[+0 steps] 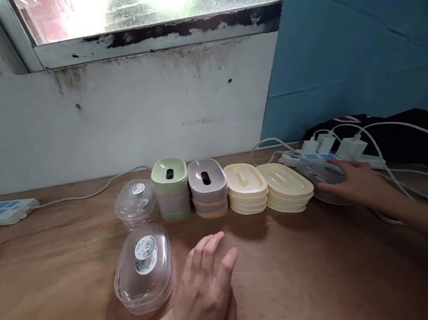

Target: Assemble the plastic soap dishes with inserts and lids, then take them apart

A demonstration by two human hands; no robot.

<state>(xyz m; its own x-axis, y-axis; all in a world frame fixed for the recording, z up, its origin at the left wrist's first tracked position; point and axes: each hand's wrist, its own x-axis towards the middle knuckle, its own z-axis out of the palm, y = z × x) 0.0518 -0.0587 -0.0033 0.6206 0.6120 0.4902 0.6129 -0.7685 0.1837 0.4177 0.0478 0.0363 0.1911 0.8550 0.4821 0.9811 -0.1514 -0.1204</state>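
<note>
My left hand (pixel 204 294) hovers or rests over the wooden table with fingers stretched out and nothing in it. Just left of it lies a clear plastic box (pixel 136 284) with round labels. Another clear plastic box (pixel 133 204), looking stacked, stands behind. On the right, my right hand (pixel 353 185) grips a clear plastic container (pixel 320 177), partly hidden by the fingers. Between them stand a green-and-grey stack of boxes (pixel 172 189), a grey-and-orange stack (pixel 208 183), and two stacks of cream-coloured lids or trays, one upright (pixel 245 182), one leaning (pixel 288 183).
White power strips stand at the left (pixel 5 211) and behind my right hand, where plugged-in chargers (pixel 350 148) trail white cables. Black cloth (pixel 412 133) lies at the back right. A white wall (pixel 147 111) with a window bounds the wooden table (pixel 301 277).
</note>
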